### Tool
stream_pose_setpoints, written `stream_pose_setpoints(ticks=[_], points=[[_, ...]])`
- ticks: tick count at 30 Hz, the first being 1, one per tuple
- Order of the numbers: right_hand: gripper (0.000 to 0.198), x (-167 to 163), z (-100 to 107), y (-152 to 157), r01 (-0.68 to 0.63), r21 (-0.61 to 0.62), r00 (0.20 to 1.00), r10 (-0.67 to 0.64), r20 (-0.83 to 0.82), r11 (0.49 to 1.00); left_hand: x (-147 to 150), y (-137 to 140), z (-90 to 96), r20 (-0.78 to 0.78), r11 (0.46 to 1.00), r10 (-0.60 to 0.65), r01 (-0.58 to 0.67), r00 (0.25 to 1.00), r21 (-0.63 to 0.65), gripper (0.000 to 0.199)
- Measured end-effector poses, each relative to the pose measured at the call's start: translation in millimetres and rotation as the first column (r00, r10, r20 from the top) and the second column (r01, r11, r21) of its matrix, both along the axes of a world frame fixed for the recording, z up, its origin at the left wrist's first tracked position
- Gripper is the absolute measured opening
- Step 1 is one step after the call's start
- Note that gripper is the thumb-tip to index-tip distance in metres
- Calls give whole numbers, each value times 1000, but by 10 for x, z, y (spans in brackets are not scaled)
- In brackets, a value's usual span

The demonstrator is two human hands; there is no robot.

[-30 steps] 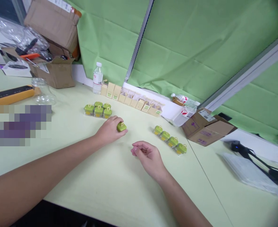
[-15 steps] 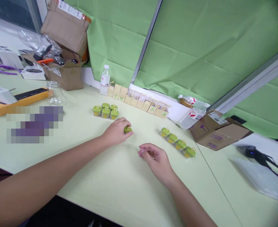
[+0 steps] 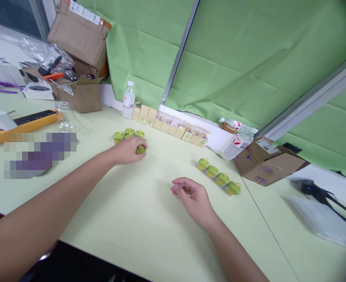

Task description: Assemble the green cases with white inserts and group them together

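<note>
My left hand [image 3: 128, 150] is closed around a small clear container with a green lid [image 3: 141, 150] and a pale loop on top. It holds this container at the near right side of a cluster of matching containers [image 3: 119, 135], partly covering them. My right hand [image 3: 192, 196] hovers over the middle of the table, its fingers curled in and the thumb against them, with nothing visible in it. To its right, a slanting row of similar green-lidded containers [image 3: 222, 179] stands on the table, yellow showing inside them.
Small cream cardboard boxes [image 3: 167, 124] line the back edge beside an upright water bottle [image 3: 128, 100]. Bottles [image 3: 239, 145] and a carton [image 3: 268, 160] lie at the right. A glass flask [image 3: 66, 117], an orange power strip [image 3: 40, 120] and a pixelated object [image 3: 43, 154] occupy the left.
My left hand has moved left with the green-lidded container, from the middle of the table to the left cluster. My right hand has stayed nearly still.
</note>
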State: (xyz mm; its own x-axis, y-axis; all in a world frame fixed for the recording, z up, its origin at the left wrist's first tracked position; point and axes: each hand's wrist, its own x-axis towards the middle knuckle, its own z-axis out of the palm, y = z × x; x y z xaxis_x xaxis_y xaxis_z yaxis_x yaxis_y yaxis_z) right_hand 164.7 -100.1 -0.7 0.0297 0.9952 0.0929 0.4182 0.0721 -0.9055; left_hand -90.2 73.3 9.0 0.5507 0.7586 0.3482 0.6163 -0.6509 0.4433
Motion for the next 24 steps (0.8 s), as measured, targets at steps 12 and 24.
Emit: stream_pose_setpoints(ticks=[12, 24], points=[[18, -2, 41, -20, -2, 24, 997, 1, 72, 1000, -244, 124, 35, -136, 995, 46, -57, 990, -80, 39], [17, -20, 86, -31, -19, 67, 989, 9, 147, 998, -146, 90, -57, -56, 998, 62, -60, 997, 28, 34]])
